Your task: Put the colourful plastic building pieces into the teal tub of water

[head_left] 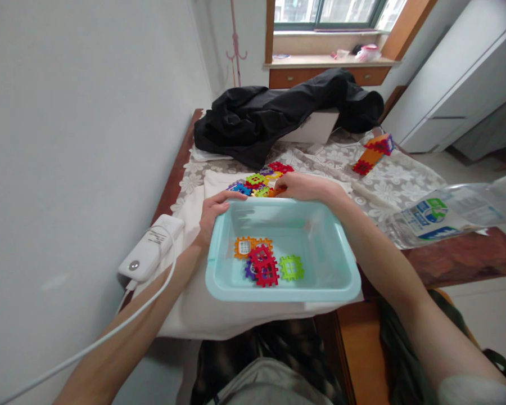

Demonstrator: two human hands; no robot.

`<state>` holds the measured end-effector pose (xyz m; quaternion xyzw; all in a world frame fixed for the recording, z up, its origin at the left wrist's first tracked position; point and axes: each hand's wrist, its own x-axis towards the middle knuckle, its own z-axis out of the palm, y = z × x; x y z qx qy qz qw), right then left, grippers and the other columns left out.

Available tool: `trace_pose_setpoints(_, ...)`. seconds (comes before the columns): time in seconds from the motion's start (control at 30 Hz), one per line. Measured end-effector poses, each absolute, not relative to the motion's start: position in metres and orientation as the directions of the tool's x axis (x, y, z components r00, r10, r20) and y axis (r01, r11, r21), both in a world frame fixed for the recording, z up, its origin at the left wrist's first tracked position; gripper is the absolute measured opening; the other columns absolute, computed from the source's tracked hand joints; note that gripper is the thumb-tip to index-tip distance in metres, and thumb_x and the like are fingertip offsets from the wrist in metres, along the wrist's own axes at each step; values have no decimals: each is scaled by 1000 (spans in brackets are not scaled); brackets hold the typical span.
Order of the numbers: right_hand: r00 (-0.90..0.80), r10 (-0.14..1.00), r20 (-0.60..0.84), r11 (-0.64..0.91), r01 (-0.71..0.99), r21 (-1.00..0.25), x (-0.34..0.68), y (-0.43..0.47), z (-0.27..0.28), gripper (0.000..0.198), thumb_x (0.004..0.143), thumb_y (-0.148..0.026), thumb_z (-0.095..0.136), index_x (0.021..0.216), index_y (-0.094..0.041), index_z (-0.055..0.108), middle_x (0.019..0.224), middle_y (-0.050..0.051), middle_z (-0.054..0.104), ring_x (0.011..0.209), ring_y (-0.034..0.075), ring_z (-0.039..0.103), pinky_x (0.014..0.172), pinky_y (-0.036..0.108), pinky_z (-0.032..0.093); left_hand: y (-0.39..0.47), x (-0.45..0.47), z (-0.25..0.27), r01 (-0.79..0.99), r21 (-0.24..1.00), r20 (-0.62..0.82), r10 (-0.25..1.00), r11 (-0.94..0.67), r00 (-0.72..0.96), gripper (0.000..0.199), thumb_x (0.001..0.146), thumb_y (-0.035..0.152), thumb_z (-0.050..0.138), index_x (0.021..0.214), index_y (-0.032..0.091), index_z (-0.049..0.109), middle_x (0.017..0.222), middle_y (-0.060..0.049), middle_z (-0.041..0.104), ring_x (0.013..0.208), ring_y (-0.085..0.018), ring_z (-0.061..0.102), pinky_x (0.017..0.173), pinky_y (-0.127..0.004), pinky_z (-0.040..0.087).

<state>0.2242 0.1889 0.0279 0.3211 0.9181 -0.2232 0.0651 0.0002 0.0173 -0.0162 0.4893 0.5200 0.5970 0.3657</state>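
Both hands at tray (pixel 219 281) far rim | left hand (pixel 213 212) grips | right hand (pixel 304 187) on blocks (pixel 259 181)

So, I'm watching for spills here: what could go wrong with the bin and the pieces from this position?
1. The light blue plastic bin sticks out past the table's near edge, steadied only by the left hand on its far rim; letting go could tip it.
2. The right hand reaches over the bin into the pile of colourful interlocking plastic tiles; a hurried grab could scatter some onto the white cloth.
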Motion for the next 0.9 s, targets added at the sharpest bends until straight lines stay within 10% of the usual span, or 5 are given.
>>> trace_pose_setpoints(0.57,-808,523,271,837,428,-341,218,182,31,33,104,-31,61,135,-22,70,125,10,80,111,28,73,95,34,50,17,0,-17,133,964,259,932,-232,-254,33,79,36,62,90,19,88,96,-8,83,93,-30,70,86,-38,55)
trace_pose_setpoints(0.9,-662,510,548,790,110,-603,218,174,39,39,105,-51,61,123,-19,76,109,9,81,91,21,74,83,32,55,17,-2,-17,158,962,257,932,-221,-257,33,76,35,61,88,19,87,93,-8,81,94,-30,70,89,-39,56)
